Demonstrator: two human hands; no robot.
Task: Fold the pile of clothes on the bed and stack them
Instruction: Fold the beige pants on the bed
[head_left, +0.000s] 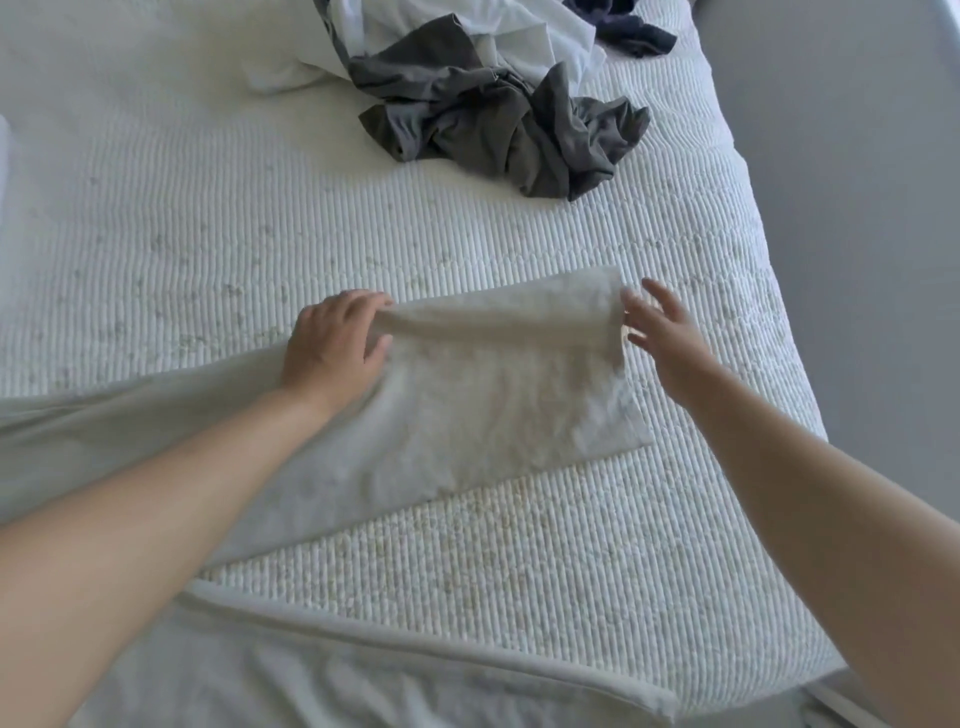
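Observation:
A pale grey-white garment (498, 395) lies spread across the white ribbed bedcover (467, 545). Its far edge is lifted and folded over toward me. My left hand (332, 345) pinches that raised edge at its left end. At the right end of the fold, my right hand (662, 332) has its fingers spread and straight, its fingertips at or just off the cloth's corner. The rest of the same light fabric runs under my left forearm to the left edge and along the bottom of the view. The unfolded pile (498, 104) sits at the far side of the bed.
The pile holds a crumpled dark grey garment (519, 130), white clothes (467, 41) and a dark navy piece (628, 31). The bed's right edge (779, 312) drops to a grey floor. A white object shows at the far left edge (4, 156).

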